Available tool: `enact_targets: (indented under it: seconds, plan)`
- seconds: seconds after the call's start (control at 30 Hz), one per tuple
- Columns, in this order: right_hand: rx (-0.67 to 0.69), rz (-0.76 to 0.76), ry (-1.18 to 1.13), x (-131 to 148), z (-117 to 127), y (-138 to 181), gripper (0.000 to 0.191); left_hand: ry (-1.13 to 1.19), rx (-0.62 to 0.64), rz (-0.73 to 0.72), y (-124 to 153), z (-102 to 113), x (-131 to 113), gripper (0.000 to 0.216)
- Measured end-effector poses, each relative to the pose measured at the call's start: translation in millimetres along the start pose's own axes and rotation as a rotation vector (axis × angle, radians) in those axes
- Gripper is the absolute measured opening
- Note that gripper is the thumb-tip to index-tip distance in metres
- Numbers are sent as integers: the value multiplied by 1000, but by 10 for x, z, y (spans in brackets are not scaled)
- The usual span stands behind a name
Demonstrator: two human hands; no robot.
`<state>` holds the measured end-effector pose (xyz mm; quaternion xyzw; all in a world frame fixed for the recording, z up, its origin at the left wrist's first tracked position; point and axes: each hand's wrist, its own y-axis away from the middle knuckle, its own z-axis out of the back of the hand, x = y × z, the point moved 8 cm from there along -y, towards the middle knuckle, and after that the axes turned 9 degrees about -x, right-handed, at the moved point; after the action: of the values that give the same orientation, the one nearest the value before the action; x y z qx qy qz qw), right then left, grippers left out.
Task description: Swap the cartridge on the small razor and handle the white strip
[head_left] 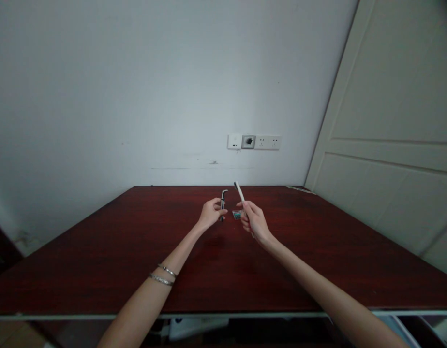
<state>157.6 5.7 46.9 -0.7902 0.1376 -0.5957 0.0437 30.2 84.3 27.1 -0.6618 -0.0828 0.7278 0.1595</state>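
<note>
Above the glossy dark red, wood-grained counter (pixel 223 270) in the head view, two bare hands are held near each other, close to the middle of the scene. The left hand (pixel 210 213) pinches a slim dark-and-pale stick with a bent, light-coloured tip (pixel 222 205) between thumb and fingers; the stick stands nearly upright, its bent end at the top, turned toward the right. The right hand (pixel 255 221) has its fingers wrapped around a straight, white, rod-like piece with a dark patch at its upper end (pixel 239 191), which tilts up and to the left. The two held pieces are apart. Between the hands, a small flat item, clear and green (pixel 237 214), lies on the counter, partly behind the right hand's fingers; it is too small to identify.

Two silver-coloured metal bracelets (pixel 162 275) circle the left forearm. Behind the counter rises a plain pale wall (pixel 187 87), with a row of white and grey socket plates (pixel 254 142) and some dark scuffs beneath. On the right stands a pale panelled door-like surface (pixel 397 96). Below the counter's front edge, a white object (pixel 194 328) shows partly, its kind unclear.
</note>
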Motion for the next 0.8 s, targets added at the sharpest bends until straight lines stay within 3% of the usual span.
enact_targets:
  seconds: [0.17, 0.37, 0.6, 0.8]
  plan:
    - [25, -12, 68, -185, 38, -108, 38, -91, -42, -83, -35, 42, -7, 25]
    - [5, -82, 37, -419, 8, 7, 39, -36, -7, -55, 11, -8, -46, 30]
    - [2, -77, -50, -261, -66, 39, 38, 56, 33, -36, 41, -61, -78, 32]
    - [9, -95, -21, -344, -124, 142, 39, 85, 58, -67, 66, -86, -157, 34]
